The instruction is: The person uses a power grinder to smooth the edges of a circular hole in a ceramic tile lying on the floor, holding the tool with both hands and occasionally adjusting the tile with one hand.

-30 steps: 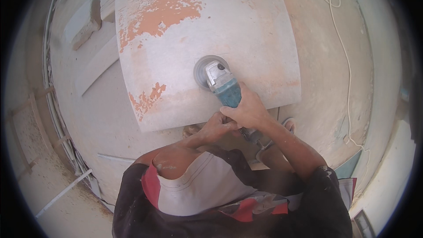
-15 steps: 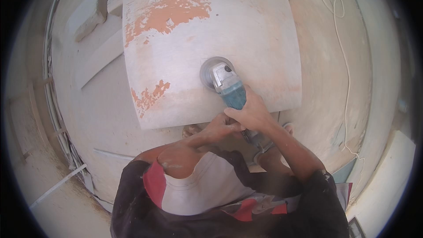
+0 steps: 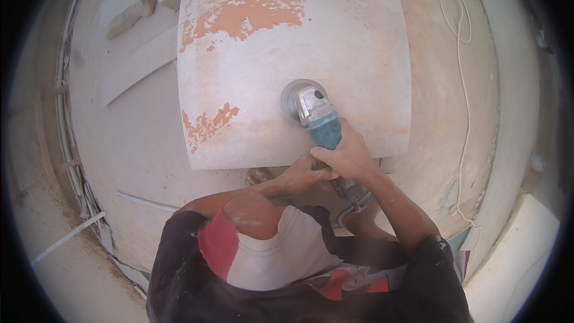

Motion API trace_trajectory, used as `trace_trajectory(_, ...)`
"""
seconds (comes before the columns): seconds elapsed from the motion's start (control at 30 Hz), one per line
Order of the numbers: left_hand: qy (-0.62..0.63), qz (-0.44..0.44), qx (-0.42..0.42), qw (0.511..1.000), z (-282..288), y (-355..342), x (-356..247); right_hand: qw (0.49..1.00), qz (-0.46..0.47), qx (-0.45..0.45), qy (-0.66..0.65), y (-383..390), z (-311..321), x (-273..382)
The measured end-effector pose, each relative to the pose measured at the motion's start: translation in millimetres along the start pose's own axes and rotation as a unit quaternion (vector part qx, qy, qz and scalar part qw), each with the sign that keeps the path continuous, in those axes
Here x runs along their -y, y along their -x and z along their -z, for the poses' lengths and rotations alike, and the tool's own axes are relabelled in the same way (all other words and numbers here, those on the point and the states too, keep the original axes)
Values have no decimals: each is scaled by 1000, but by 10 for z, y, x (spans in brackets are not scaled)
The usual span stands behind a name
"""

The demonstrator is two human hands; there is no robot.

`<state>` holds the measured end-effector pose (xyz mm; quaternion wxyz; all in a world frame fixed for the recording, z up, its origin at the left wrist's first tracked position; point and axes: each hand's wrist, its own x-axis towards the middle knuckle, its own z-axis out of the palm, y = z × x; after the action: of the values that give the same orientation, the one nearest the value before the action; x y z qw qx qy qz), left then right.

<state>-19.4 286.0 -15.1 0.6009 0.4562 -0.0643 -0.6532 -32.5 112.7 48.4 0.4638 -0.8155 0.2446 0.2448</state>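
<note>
Nearest to you is the dark shirt [image 3: 394,299] with white and red parts, and beyond it are your two hands. Your right hand [image 3: 350,152] is wrapped firmly around the teal body of the angle grinder [image 3: 326,130]. Your left hand [image 3: 302,172] is curled at the rear part of the same tool and seems to grip it also, but its fingers are partly hidden.

The round disc [image 3: 290,105] lies against the pale panel [image 3: 257,78], a little beyond its near edge, and it looks blurred, so I judge that it is spinning. The step in hand seems to be the grinding of this surface. In my judgement, the next move calls for an even sweep with light pressure, with both hands firm, because a tilted disc could cut a groove.

The panel is broad and dusty, whitish in the middle, with faint orange tint along the near and right sides. A small broken orange patch [image 3: 209,124] is at its near left, and a larger one [image 3: 263,9] at its far left.

Farther, on the floor [image 3: 436,84], a white cable [image 3: 467,107] runs at right, and a thick block [image 3: 128,6] lies at left.
</note>
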Motion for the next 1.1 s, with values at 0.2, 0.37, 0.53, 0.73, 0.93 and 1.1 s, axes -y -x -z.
trace_trajectory(0.2,5,-15,10,1000,9,-22,25,1000,-3,6,19,-21,5,-16)
trace_trajectory(0.37,36,-31,17,999,-5,-36,49,999,6,5,34,-12,25,22)
trace_trajectory(0.53,64,-42,33,997,-33,-56,31,999,9,4,48,-13,64,49)
trace_trajectory(0.73,90,-59,37,994,-52,-91,60,998,-5,-1,68,-8,83,102)
trace_trajectory(0.93,115,-72,37,990,-86,-101,56,995,2,5,98,-4,122,189)
trace_trajectory(1.1,121,-74,42,989,-102,-83,-7,994,-5,11,109,13,150,245)
